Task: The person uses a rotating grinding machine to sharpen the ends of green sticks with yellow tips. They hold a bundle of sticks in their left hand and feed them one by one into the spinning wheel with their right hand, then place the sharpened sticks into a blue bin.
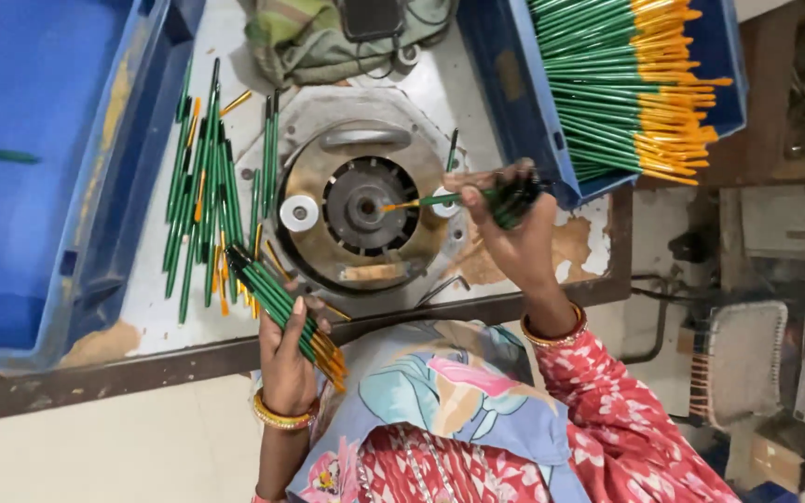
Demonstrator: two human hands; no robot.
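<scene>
Flanking the desk (179, 349) are two blue crates (48, 186), the far-right one full of pens (626, 84). Centre sits a round machine (361, 205). Left hand (286, 359) grips a pen bundle (281, 312); right hand (505, 224) presses one pen (426, 200) into it.

Two blue crates are seen, one (58, 186) at nine o'clock and one (533, 112) at one o'clock; one round metal machine (361, 200) is counted at the centre, with two white rollers (299, 213) on it; the green pens (205, 186) are too many to be counted
</scene>
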